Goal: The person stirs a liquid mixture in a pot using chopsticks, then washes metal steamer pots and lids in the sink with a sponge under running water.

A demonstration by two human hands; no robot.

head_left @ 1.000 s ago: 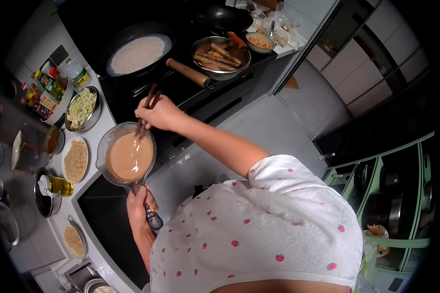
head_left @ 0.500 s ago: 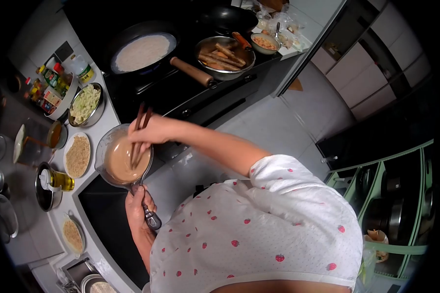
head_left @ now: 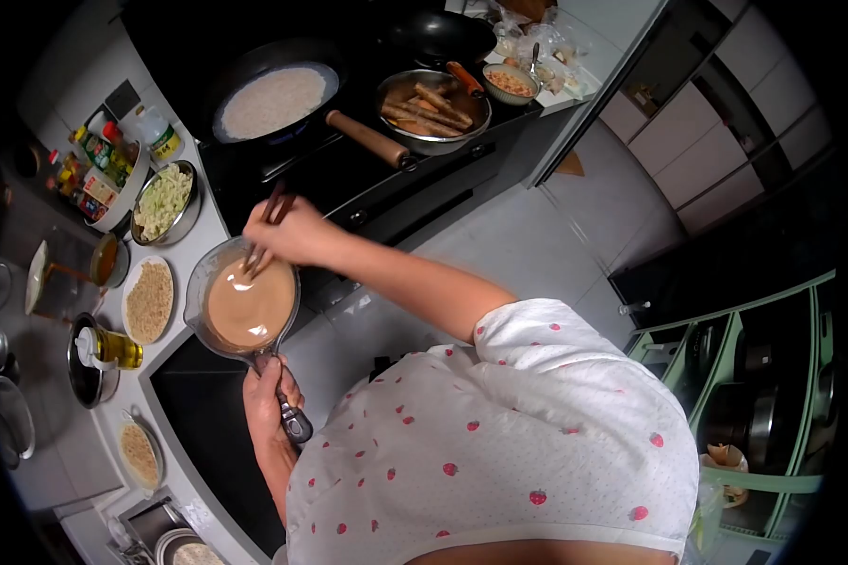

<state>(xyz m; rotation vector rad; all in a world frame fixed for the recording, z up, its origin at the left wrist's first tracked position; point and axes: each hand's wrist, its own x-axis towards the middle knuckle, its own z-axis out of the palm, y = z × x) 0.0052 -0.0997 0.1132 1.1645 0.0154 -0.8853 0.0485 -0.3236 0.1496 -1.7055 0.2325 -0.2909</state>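
My left hand (head_left: pixel 271 400) is closed round the dark handle of a clear mixing jug (head_left: pixel 195 299), held out over the counter's edge. Smooth light-brown batter (head_left: pixel 250 299) fills much of the jug. Above its far side, my right hand (head_left: pixel 287 231) grips a pair of brown chopsticks (head_left: pixel 252 259), their lower ends at the batter's far edge. The right hand is slightly blurred. On the stove beyond, a frying pan (head_left: pixel 337 71) with a wooden handle holds a pale round pancake (head_left: pixel 275 102).
A steel bowl of browned rolls (head_left: pixel 429 111) and a small bowl of chopped filling (head_left: pixel 509 83) stand right of the pan. Along the left counter are a bowl of chopped greens (head_left: pixel 165 200), a plate of crumbs (head_left: pixel 149 299), an oil bottle (head_left: pixel 118 348) and sauce bottles (head_left: pixel 102 155).
My right hand has moved the chopsticks from the middle of the batter toward the jug's far side. My left hand stays on the handle, and the jug has barely shifted.
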